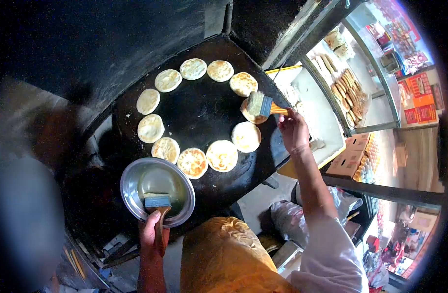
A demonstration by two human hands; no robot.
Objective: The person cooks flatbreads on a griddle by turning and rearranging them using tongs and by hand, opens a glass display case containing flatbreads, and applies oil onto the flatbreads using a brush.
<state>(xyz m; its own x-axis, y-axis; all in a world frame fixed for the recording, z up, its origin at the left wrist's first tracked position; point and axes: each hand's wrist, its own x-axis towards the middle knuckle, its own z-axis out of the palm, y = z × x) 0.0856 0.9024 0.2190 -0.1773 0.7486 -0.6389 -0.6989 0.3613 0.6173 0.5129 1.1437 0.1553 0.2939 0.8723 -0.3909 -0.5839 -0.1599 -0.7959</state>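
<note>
My right hand [294, 131] is closed around the wooden handle of a flat brush [266, 105]. Its pale bristles lie over one round flatbread [253, 118] at the right of the ring; whether they touch it I cannot tell. Several browned flatbreads [222, 156] form this ring on a black griddle [194, 112]. At the griddle's near edge, my left hand [148, 230] grips a metal bowl [127, 188] by its near rim, together with a second brush [157, 201]. That brush's head rests inside the bowl, above some yellowish liquid. My left fingers are hidden under the bowl.
Right of the griddle stands a white tray [326, 117] with a yellow edge. Beyond it, a glass case holds long fried dough sticks [348, 93]. Eggs [368, 161] are stacked beside a cardboard box [343, 161]. Plastic bags [290, 219] lie below, and a dark wall [111, 49] rises behind.
</note>
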